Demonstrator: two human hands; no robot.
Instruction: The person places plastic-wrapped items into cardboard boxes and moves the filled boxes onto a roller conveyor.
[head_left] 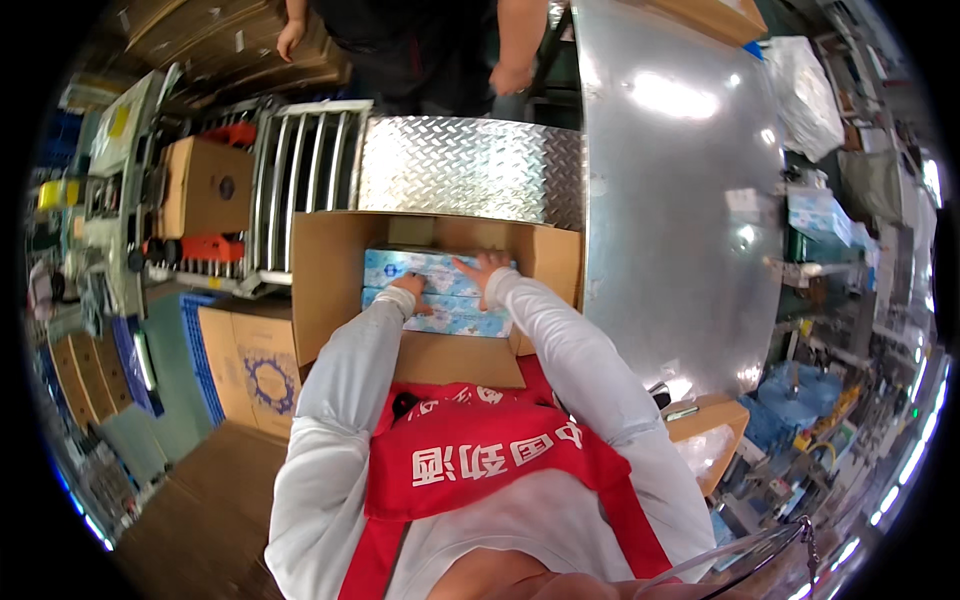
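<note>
Light blue patterned soft packs (pixel 455 318), which look like tissue packs, lie in rows inside an open cardboard box (pixel 328 270) in front of me. My left hand (pixel 411 288) rests on the left part of the packs, thumb and fingers apart. On their right part lies my right hand (pixel 487 274), its fingers spread over the top surface. Both hands touch the packs without visibly closing round one. The box flaps stand outward, and the near flap (pixel 455 360) hangs toward my red apron (pixel 490 450).
Beyond the box is a diamond-plate metal surface (pixel 470 165), with a person (pixel 410 50) behind it. A roller conveyor (pixel 310 165) runs at the left, near a closed carton (pixel 208 187). A steel table (pixel 680 220) borders the right side. Flattened cardboard (pixel 245 365) stands lower left.
</note>
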